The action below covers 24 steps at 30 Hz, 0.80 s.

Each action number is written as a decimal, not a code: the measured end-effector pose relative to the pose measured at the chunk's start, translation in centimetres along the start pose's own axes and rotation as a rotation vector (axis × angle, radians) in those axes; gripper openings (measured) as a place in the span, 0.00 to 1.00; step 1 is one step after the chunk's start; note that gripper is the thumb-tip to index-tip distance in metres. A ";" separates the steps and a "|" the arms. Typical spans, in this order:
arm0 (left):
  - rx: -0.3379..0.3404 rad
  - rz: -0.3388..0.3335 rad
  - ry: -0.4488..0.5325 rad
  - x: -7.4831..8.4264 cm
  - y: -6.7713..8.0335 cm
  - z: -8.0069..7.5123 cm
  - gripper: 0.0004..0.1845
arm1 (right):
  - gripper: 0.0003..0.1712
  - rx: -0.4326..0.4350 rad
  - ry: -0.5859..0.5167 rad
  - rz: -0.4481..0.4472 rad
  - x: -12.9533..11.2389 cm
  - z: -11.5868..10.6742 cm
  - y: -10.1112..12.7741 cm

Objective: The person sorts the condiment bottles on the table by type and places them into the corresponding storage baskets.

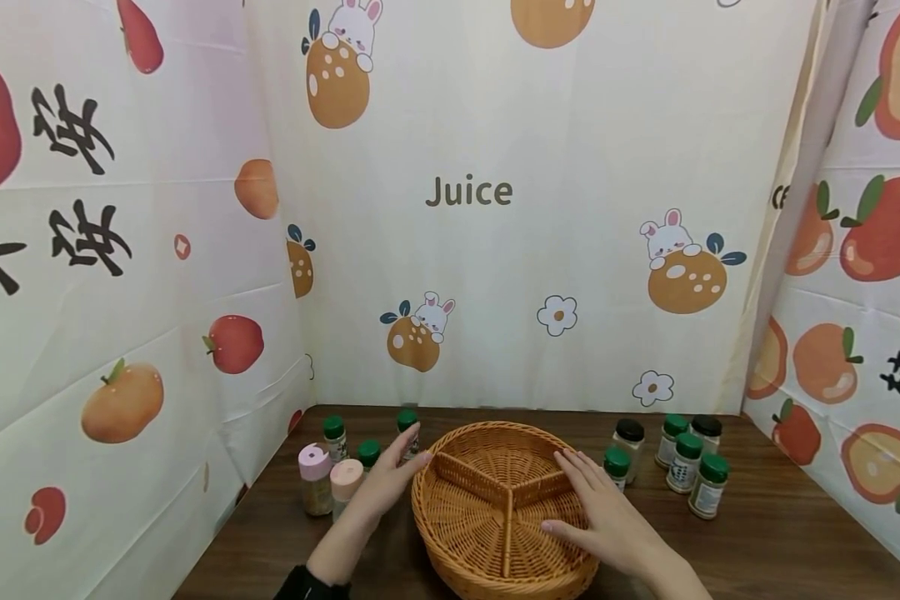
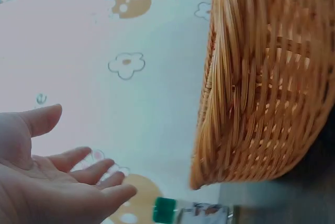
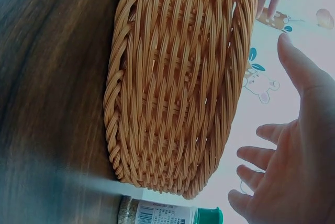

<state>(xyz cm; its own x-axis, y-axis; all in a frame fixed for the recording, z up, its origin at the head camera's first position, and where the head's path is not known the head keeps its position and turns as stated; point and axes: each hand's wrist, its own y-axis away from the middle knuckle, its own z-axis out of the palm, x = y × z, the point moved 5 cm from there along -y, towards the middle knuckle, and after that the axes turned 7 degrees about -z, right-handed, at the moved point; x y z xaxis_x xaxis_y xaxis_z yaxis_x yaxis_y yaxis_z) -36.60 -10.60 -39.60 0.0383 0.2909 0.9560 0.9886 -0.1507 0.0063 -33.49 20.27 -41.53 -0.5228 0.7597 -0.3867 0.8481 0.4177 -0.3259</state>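
Observation:
A round brown wicker basket (image 1: 510, 533) sits on the table, with woven dividers splitting it into three compartments that hold nothing. My left hand (image 1: 385, 485) is at its left rim, fingers extended and thumb toward the rim. In the left wrist view that palm (image 2: 57, 187) is apart from the basket's woven side (image 2: 267, 88). Over the right rim hovers my right hand (image 1: 607, 521), its fingers spread and the thumb reaching above the right compartment. The right wrist view has a gap between these loosely bent fingers (image 3: 259, 156) and the wicker wall (image 3: 178, 82). Neither hand holds anything.
Left of the basket stand green-capped spice jars (image 1: 334, 439), a lilac-capped jar (image 1: 316, 482) and a peach-capped jar (image 1: 347, 479). To its right are several more green-capped jars (image 1: 708, 487) and two black-capped ones (image 1: 629, 446). Printed cloth (image 1: 472, 250) hangs around the dark wooden table (image 1: 787, 533).

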 end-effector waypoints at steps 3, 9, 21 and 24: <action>0.015 0.037 0.050 0.3 -1.3 0.0 0.35 | 0.55 0.003 0.004 0.008 0.1 0.0 0.0; 0.050 -0.031 0.157 -2.6 -3.6 0.3 0.33 | 0.56 -0.019 -0.012 0.033 0.2 -0.1 0.0; -0.055 -0.097 0.134 -5.7 -4.5 1.1 0.31 | 0.49 0.061 0.018 0.064 0.4 -2.3 -0.2; -0.072 -0.107 0.140 -6.0 -4.6 1.2 0.30 | 0.37 0.188 0.076 0.024 0.2 -3.4 -0.5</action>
<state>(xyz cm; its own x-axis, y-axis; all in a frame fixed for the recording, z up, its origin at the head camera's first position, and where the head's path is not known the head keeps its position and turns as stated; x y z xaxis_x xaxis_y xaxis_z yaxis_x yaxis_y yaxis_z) -41.23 -10.53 -45.73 -0.0917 0.1755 0.9802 0.9727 -0.1950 0.1259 -33.70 21.94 -38.51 -0.4886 0.8069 -0.3320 0.8254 0.3041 -0.4757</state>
